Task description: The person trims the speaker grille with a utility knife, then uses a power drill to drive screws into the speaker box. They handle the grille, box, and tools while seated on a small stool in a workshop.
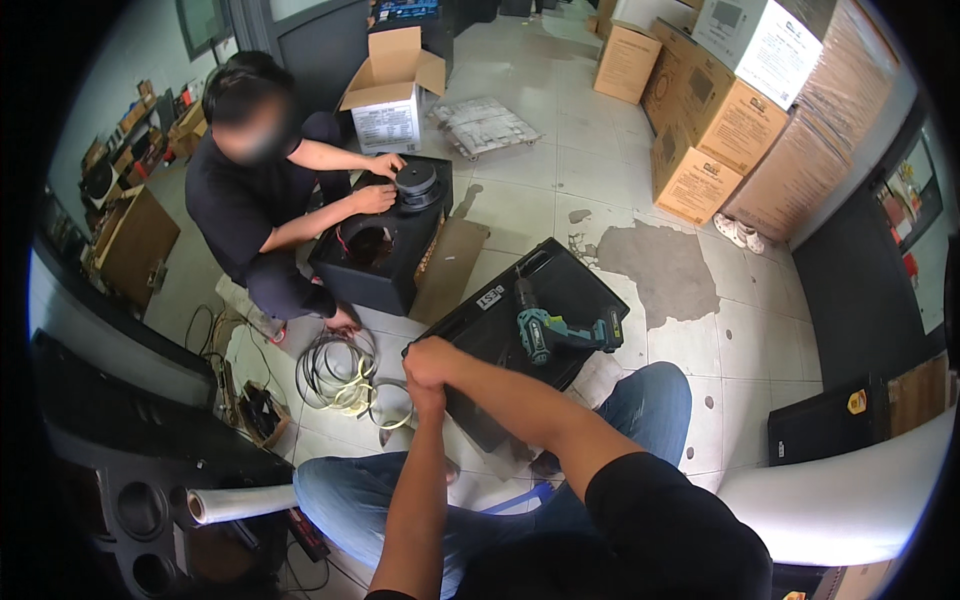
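Observation:
My right hand (432,360) is closed in a fist, and my left hand (426,392) is pressed up against it from below. Both meet at the near left corner of a large black cabinet (477,335) standing between my knees. Whatever the fingers grip there is hidden. On the cabinet's top lies a teal and black cordless drill (545,333), its bit pointing away from me. Left of my hands, coils of black and pale cable (338,375) lie on the tiles.
A co-worker (240,170) crouches at the left, both hands on a round speaker driver (418,185) atop another black cabinet (365,285). Cardboard boxes (735,115) are stacked at the far right. A clear film roll (240,503) lies by my left knee, a blue-handled item (540,492) between my legs.

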The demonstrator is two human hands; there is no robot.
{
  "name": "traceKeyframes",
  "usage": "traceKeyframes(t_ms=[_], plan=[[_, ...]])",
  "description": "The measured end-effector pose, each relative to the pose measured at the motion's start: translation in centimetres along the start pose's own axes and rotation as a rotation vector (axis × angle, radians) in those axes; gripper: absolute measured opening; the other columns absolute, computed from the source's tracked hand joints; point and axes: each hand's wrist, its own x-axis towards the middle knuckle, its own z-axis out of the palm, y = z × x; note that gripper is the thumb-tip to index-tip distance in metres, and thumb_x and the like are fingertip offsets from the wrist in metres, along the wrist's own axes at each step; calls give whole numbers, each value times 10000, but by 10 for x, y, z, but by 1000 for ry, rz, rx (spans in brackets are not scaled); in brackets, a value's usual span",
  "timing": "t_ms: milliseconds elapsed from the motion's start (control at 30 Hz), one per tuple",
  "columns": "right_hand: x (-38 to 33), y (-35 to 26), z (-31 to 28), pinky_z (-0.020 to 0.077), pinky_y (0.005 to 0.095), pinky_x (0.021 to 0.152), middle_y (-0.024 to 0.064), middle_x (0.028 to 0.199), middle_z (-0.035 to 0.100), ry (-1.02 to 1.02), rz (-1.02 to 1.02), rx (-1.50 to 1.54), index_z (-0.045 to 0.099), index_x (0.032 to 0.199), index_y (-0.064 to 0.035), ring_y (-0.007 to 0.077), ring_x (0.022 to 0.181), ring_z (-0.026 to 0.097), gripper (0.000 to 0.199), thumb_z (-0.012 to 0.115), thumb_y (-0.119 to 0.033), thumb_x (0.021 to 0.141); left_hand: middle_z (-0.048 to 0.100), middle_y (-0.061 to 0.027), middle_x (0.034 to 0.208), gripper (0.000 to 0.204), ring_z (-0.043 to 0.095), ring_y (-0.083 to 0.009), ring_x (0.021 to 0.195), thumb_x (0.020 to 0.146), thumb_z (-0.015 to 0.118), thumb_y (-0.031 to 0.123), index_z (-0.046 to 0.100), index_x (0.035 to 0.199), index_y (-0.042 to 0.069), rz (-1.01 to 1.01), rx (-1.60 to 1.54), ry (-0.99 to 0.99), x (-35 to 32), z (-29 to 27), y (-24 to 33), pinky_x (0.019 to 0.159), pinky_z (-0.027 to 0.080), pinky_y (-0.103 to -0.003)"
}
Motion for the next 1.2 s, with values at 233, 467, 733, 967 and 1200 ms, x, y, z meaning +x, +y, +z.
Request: traceKeyframes(t_ms=[233, 467, 733, 967, 1200], plan=[[7, 27, 1, 595, 514, 740, 229, 845, 746, 3, -97, 89, 786, 842, -13, 430, 801, 743, 294, 622, -255, 812, 585, -228, 1428, 883, 566, -345, 1304, 817, 839, 224, 391, 1527, -49, 86, 318, 97, -4, 0, -2, 1111, 427, -416], [1, -42, -54, 548, 538, 711, 220, 821, 697, 289, -157, 164, 712, 782, -44, 434, 790, 687, 226, 616, -244, 827, 590, -219, 1422, 674, 564, -318, 1318, 905, 753, 258, 494, 1461, -22, 47, 235, -101, 8, -10, -26, 1081, 443, -430], [-155, 21, -108, 503, 276, 643, 50, 882, 672, 627, -92, 780, 763, 1054, 23, 122, 721, 619, 154, 707, -98, 979, 610, -244, 1349, 791, 555, -431, 1280, 803, 873, 240, 511, 1463, -4, 410, 653, 266, -20, 25, 55, 1111, 439, -440], [-204, 46, -111, 464, 223, 545, -4, 778, 646, 428, 115, 1323, 758, 1102, 0, 56, 629, 561, 227, 681, -201, 1029, 724, -111, 1178, 387, 685, -193, 1091, 972, 725, 139, 664, 1336, 24, 167, 127, -507, -42, 81, 178, 960, 529, -332], [-207, 108, -109, 457, 246, 576, -13, 724, 644, 558, 259, 1155, 783, 1051, -34, 60, 634, 560, 257, 689, -269, 1007, 728, -192, 1019, 488, 713, -390, 990, 843, 821, 397, 665, 1070, -6, 12, 1201, -586, -43, 75, 154, 881, 573, -441]])
